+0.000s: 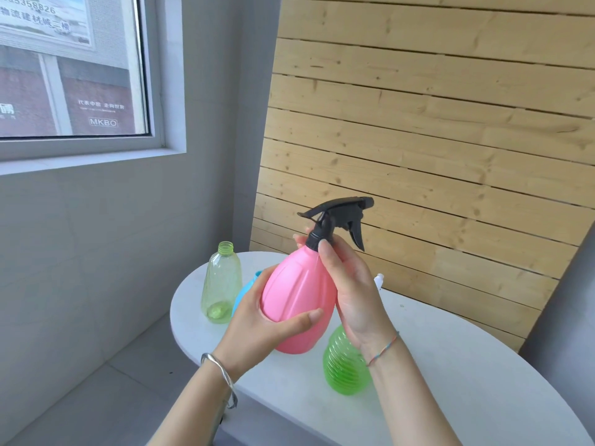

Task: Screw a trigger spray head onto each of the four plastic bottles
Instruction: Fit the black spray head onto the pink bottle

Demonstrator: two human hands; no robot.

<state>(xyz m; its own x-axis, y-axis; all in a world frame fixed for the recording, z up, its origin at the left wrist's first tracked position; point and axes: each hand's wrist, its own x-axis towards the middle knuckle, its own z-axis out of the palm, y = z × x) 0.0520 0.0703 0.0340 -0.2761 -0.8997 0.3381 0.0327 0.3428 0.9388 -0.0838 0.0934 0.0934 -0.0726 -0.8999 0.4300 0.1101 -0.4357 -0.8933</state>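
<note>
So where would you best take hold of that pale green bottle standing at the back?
Around the pale green bottle's narrower upper body, below its open threaded neck, coming from the left side: it stands upright there, while the blue bottle crowds its right.

Bare table [450, 365] rightward; left half crowded by yellow-green bottle [222, 284], ribbed green bottle [344, 368].

scene bright, even daylight; main source is the window [74, 66] at upper left. shadows soft, weak, no hard edges. white table [450, 365] reads near overexposed, w/ little surface detail. mild sheen on the pink bottle [299, 300]. wide-angle distortion: plank wall [434, 123] lines bow and tilt toward frame edges. focus acceptable at centre; text seen thru window soft, slightly blurred.
</note>
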